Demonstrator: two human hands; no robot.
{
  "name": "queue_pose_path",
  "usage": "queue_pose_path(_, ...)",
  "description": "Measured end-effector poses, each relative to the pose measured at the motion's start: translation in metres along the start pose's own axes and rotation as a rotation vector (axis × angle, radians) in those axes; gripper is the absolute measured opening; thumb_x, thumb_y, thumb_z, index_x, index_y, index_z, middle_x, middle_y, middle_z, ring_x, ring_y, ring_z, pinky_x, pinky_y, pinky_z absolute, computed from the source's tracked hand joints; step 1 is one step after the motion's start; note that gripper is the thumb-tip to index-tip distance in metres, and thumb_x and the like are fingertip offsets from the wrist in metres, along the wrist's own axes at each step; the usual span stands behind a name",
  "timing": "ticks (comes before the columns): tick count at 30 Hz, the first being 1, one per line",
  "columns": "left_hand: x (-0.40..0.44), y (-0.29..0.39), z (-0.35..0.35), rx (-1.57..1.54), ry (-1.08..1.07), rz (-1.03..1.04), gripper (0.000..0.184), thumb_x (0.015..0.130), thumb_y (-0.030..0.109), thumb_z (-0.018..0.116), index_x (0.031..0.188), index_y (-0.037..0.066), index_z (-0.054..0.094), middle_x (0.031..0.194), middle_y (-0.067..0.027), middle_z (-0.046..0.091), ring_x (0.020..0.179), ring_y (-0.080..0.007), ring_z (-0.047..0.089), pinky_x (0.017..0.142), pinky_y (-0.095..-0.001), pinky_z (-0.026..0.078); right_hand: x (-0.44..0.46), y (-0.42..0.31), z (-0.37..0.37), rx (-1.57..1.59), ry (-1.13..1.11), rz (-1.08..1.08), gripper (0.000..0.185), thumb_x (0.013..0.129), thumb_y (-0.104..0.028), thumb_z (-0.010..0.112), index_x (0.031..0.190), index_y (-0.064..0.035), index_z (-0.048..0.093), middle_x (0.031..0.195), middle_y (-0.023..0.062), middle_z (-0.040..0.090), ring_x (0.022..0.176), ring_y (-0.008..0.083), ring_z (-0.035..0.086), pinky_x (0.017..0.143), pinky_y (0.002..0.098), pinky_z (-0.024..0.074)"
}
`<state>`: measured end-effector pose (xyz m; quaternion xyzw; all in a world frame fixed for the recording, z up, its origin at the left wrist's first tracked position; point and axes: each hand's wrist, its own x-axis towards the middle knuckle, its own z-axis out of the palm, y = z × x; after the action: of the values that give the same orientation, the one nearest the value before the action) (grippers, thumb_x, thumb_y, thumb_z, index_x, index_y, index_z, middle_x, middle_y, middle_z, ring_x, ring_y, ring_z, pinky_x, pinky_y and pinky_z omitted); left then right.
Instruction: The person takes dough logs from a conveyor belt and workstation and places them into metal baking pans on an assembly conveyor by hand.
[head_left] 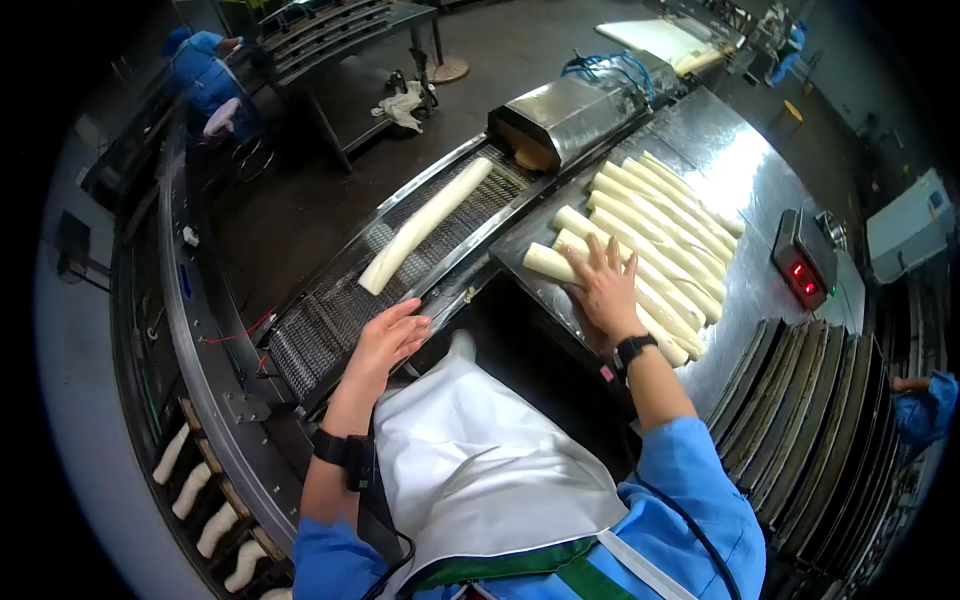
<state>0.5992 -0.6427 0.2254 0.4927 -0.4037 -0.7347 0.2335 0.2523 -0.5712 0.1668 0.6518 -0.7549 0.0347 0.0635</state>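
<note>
My right hand lies palm down with spread fingers on the nearest of several long pale dough rolls. These rolls lie side by side on a metal table. My left hand is held over the near edge of a mesh conveyor, fingers stretched out and nothing in them. A single dough roll rests slantwise on that conveyor, a short way beyond my left fingertips and apart from them.
A metal housing covers the conveyor's far part. A scale with red digits stands right of the rolls. Stacked trays fill the lower right; more dough pieces lie at lower left. Co-workers in blue are farther off.
</note>
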Motion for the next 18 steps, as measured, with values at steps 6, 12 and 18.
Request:
queue_pose_path(6,0.023,-0.013,-0.038,0.237,0.142,0.118,0.04,0.089,0.015,0.057,0.126,0.001,0.049,0.106,-0.0078,0.062,0.091,-0.011,0.059,0.08,-0.0228,0.047,0.047,0.025,0.011,-0.055,-0.078,0.153,0.065,0.083,-0.057,0.05,0.141,-0.0371,0.028,0.149,0.0092,0.025,0.135,0.0404,0.021,0.103,0.0662,0.0165)
queue_pose_path(12,0.059,-0.008,-0.084,1.124,0.47,0.514,0.053,0.078,0.013,0.062,0.126,-0.003,0.045,0.12,-0.0274,0.051,0.112,-0.0422,0.048,0.096,-0.0429,0.039,0.058,0.045,0.003,0.008,-0.206,0.293,0.068,0.084,-0.053,0.054,0.141,-0.0286,0.028,0.15,0.0095,0.02,0.133,0.0403,0.024,0.101,0.064,0.0223)
queue_pose_path(18,0.073,-0.023,-0.107,1.227,0.457,0.329,0.055,0.075,0.016,0.067,0.125,0.001,0.049,0.111,-0.0226,0.059,0.102,-0.0378,0.056,0.088,-0.0425,0.044,-0.055,0.079,-0.029,0.029,-0.219,0.419,0.089,0.066,-0.054,0.068,0.139,-0.0193,0.033,0.142,0.0222,0.027,0.125,0.0441,0.031,0.099,0.0559,0.0278)
